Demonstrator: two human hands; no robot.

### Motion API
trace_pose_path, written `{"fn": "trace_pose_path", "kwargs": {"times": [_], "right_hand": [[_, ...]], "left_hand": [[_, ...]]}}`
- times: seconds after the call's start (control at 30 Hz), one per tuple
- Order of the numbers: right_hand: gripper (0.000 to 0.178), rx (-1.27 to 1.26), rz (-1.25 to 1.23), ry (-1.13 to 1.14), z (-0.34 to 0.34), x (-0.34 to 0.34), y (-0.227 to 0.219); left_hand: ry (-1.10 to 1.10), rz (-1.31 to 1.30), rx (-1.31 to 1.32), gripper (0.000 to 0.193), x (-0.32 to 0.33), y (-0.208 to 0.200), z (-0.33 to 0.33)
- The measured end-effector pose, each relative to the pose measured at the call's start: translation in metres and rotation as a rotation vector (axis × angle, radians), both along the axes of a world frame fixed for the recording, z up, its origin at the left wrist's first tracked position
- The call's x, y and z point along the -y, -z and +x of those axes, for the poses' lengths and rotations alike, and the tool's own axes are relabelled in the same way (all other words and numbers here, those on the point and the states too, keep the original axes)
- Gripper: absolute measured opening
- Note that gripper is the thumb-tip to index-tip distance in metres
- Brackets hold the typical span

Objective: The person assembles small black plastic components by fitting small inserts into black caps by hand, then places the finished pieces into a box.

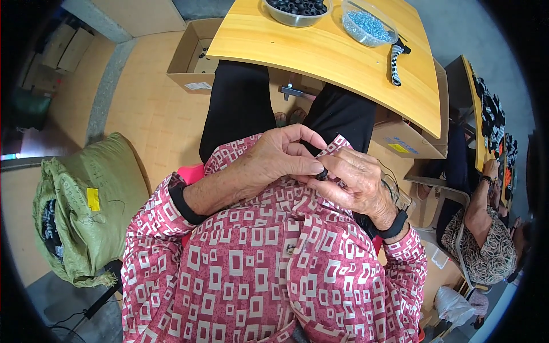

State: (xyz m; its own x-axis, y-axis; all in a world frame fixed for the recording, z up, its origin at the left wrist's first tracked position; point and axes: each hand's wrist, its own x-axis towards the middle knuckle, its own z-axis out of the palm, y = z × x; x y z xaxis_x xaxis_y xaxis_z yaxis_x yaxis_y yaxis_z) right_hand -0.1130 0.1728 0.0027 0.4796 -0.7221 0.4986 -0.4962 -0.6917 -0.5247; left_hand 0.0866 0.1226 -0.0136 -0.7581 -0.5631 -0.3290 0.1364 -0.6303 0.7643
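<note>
The left hand [274,157] and right hand [357,183] pinch a tiny black piece [322,174] together over the lap, at 6 o'clock from the yellow table [320,48]; a loose squeeze could drop it

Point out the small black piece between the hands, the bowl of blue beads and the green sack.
small black piece [322,174], head view, on its visible end between the fingertips.
bowl of blue beads [350,7], head view, on its clear rim.
green sack [108,188], head view, on its side.
</note>
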Motion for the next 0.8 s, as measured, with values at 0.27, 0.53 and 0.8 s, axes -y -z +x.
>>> {"fn": "trace_pose_path", "kwargs": {"times": [0.27,0.53,0.8], "right_hand": [[0.032,-0.013,-0.084,-0.039,-0.001,0.003,0.002],[0.03,0.001,-0.029,0.062,0.002,0.007,-0.01],[0.025,-0.002,-0.197,0.237,0.005,0.004,-0.03]], "left_hand": [[-0.009,-0.061,-0.004,0.036,-0.002,-0.003,0.001],[-0.082,0.009,-0.1,0.03,-0.001,-0.003,-0.003],[-0.209,0.073,-0.179,0.02,0.003,-0.022,-0.009]]}}
